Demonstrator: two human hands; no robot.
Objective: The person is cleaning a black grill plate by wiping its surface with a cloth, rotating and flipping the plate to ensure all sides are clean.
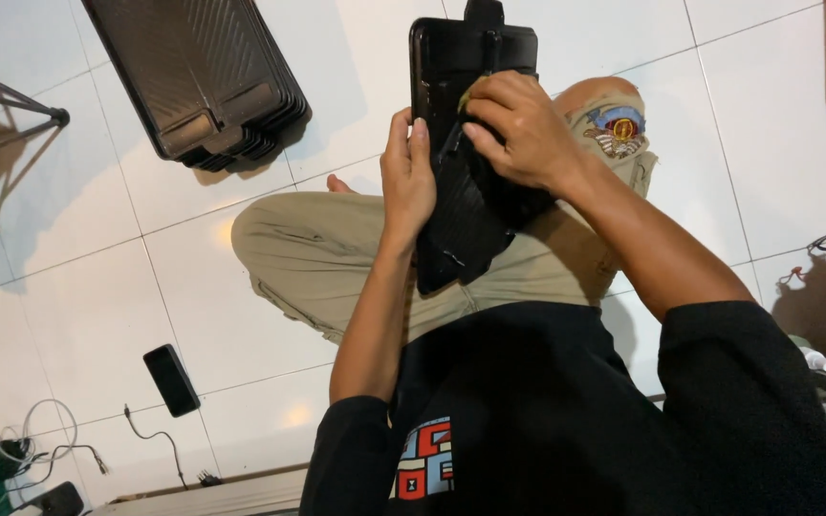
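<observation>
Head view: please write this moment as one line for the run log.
left hand: holds edge of black ribbed tray | right hand: presses on tray | tray: over lap | floor: stack of black trays, black phone

White tiled floor [241,334], stack of black trays [198,72] (upper left), black phone [171,379], cables [45,435]

Black tray [461,191] showing against khaki trousers [336,253]

Ribbed black stack of trays [198,76] lying on glossy white floor tiles [97,287]; black phone [171,379] lying there too; black shirt [547,420] bearing a red, blue and white block print; trouser knee wearing a multicoloured patch [616,129].
</observation>
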